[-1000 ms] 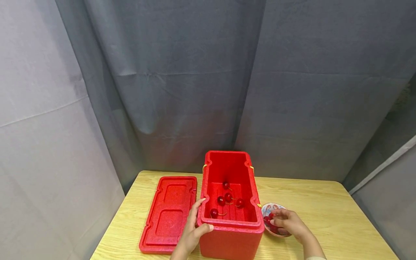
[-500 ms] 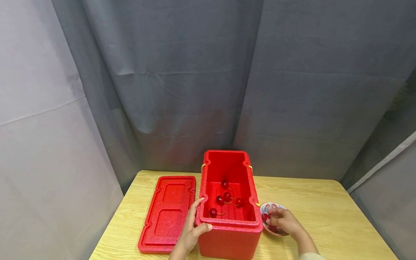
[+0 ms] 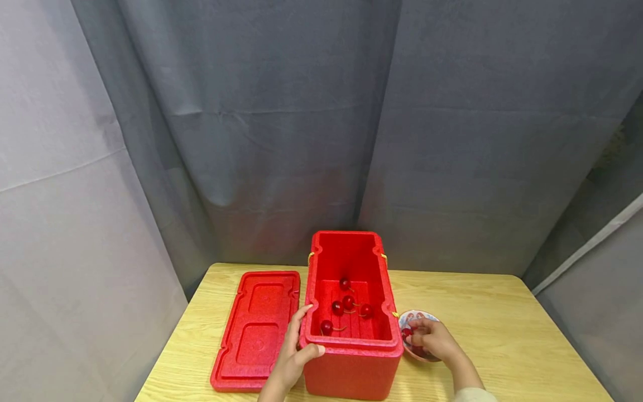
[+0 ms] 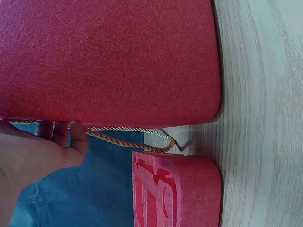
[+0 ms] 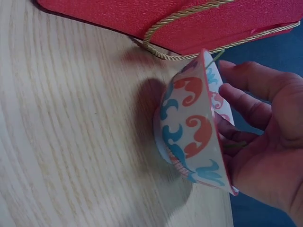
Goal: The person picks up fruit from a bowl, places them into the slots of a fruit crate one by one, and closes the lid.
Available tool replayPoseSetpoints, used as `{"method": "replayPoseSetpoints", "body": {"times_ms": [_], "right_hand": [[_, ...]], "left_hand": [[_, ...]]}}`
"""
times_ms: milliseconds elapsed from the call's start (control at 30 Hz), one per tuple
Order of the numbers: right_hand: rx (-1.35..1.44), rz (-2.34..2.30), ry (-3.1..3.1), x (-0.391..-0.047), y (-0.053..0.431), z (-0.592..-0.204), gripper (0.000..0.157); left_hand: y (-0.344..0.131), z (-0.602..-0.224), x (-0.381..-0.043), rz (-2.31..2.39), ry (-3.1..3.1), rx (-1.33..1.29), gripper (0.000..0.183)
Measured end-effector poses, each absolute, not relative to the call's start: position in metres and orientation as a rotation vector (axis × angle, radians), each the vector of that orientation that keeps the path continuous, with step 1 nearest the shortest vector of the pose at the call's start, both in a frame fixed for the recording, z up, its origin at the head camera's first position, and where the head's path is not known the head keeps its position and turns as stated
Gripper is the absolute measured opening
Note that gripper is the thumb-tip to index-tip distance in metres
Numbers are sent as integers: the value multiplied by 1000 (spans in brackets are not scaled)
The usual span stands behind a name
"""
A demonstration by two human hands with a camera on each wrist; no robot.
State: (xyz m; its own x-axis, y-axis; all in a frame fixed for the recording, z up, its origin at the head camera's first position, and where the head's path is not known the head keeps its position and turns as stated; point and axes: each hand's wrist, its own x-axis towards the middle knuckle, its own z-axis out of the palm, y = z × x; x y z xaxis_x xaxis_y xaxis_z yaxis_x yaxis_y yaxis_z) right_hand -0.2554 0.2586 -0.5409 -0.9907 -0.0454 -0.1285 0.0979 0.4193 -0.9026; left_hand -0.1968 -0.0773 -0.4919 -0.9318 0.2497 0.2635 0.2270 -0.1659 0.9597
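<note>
A tall red foam box (image 3: pixel 351 368) stands uncovered, with several cherries (image 3: pixel 349 302) lying on its floor. My left hand (image 3: pixel 291 363) grips its near left corner, thumb over the front rim and fingers against the left side. To the right of the box is a small patterned bowl (image 5: pixel 191 123) holding more cherries (image 3: pixel 407 333). My right hand (image 3: pixel 436 340) reaches down into this bowl with bent fingers, at the cherries. In the right wrist view the fingertips are partly hidden behind the bowl's wall, so whether they pinch a cherry is not visible. Green stems show at the rim.
Left of the box lies its red lid (image 3: pixel 258 329). Gold rope handles (image 5: pixel 161 28) hang on the box's sides, one close to the bowl. The wooden table (image 3: pixel 502 335) backs onto a grey curtain (image 3: pixel 281 139).
My right hand shifts slightly within the bowl; a cherry seen between its fingers a second ago is no longer visible there. My left hand stays on the box corner. The head view drifts slightly.
</note>
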Motion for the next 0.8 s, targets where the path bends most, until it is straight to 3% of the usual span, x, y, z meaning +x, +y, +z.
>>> {"method": "replayPoseSetpoints", "body": {"times_ms": [800], "right_hand": [[84, -1609, 2673, -256, 254, -547, 39]], "left_hand": [[-78, -491, -196, 2334, 1988, 593, 70]]}}
